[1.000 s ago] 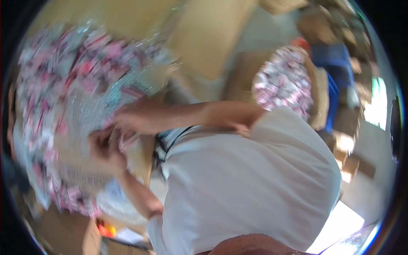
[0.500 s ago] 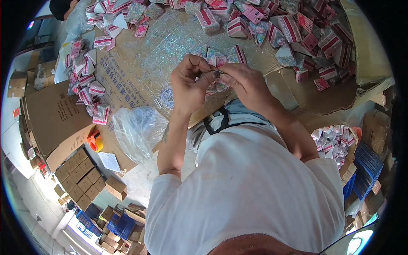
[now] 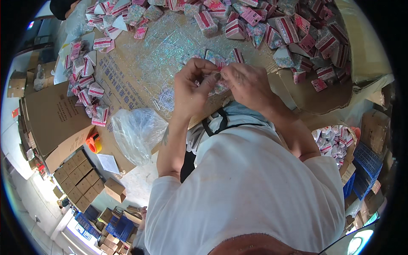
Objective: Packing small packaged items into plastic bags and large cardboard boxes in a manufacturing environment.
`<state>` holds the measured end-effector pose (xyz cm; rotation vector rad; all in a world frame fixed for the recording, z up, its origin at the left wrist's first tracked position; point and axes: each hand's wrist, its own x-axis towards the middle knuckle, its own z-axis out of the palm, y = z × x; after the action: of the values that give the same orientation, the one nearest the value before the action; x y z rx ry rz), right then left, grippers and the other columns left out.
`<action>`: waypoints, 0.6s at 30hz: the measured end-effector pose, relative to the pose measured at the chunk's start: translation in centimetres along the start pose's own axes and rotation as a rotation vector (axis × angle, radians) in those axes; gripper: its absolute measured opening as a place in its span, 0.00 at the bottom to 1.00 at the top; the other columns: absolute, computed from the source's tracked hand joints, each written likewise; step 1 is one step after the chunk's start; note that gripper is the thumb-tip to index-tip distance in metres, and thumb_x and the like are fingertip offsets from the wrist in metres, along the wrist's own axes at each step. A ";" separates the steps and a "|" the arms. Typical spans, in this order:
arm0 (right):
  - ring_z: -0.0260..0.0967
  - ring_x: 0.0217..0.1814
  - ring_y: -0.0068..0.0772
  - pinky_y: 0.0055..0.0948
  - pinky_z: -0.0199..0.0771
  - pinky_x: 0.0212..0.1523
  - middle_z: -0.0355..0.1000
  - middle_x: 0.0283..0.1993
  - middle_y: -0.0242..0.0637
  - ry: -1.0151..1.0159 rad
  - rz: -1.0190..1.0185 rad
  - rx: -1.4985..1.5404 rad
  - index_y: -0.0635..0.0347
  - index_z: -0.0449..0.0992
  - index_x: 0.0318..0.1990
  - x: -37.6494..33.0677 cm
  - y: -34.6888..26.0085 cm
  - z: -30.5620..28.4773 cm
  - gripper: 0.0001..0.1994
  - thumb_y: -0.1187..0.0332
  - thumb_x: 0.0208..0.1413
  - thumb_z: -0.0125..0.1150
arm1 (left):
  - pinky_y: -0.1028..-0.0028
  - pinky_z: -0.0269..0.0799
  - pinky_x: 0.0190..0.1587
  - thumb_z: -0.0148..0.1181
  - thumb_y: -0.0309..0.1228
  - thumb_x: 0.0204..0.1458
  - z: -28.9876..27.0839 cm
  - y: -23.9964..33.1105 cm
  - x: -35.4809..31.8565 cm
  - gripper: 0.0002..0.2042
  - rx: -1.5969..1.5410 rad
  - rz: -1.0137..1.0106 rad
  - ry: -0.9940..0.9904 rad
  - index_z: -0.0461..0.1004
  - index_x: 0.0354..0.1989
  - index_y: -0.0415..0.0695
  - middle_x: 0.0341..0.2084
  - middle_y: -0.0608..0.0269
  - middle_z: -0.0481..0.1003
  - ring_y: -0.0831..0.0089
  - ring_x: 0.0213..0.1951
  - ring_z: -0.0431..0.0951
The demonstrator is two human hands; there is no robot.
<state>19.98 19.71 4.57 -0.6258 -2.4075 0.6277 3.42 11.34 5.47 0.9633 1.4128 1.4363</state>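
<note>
Both hands meet above the near edge of the cardboard-covered table. My left hand [image 3: 193, 87] is closed, its thumb and forefinger pinched together. My right hand [image 3: 248, 83] is closed too, its fingertips against those of the left. Between them a thin pale string shows faintly; its ends are hidden. Just beyond and under the hands lie several glittery cake-slice-shaped pieces [image 3: 214, 57] in pink and white, partly covered by my fingers. A tangle of thin white strings [image 3: 165, 98] lies left of my left hand.
More cake-slice pieces are heaped at the far right [image 3: 287, 29] and along the left side [image 3: 86, 80]. A clear plastic bag [image 3: 138, 131] lies at the near left, by an orange-yellow tape dispenser [image 3: 94, 143]. An open carton of wrapped pieces [image 3: 333, 142] stands at my right.
My right hand has turned, its fingers curling in more tightly at the fingertips of the left. The left hand has shifted only slightly. Part of another person has appeared at the lower left.
</note>
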 end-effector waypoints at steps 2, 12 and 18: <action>0.72 0.35 0.48 0.44 0.72 0.33 0.71 0.32 0.39 0.007 -0.015 -0.034 0.56 0.71 0.35 0.2 -1.0 -1.1 0.05 0.72 0.52 0.59 | 0.79 0.70 0.34 0.64 0.20 0.54 0.7 0.4 0.0 0.06 -0.055 -0.049 0.006 0.76 0.40 0.36 0.32 0.64 0.78 0.80 0.32 0.76; 0.74 0.33 0.50 0.46 0.72 0.30 0.70 0.30 0.43 0.302 -0.053 -0.137 0.60 0.69 0.36 3.2 1.1 0.1 0.07 0.70 0.52 0.59 | 0.84 0.63 0.26 0.60 0.25 0.60 -1.1 -3.4 -0.1 0.03 -0.036 0.017 0.073 0.75 0.37 0.39 0.28 0.69 0.76 0.85 0.27 0.70; 0.75 0.33 0.47 0.46 0.74 0.30 0.71 0.32 0.43 0.132 0.037 -0.179 0.62 0.71 0.38 1.3 1.9 3.8 0.08 0.69 0.52 0.58 | 0.84 0.59 0.26 0.60 0.32 0.62 -2.4 -1.2 0.8 0.06 -0.338 -0.022 0.144 0.73 0.34 0.44 0.28 0.68 0.76 0.85 0.24 0.68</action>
<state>17.23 20.81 1.21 -0.7633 -2.3484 0.3756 0.93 11.32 4.09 0.6391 1.2236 1.6882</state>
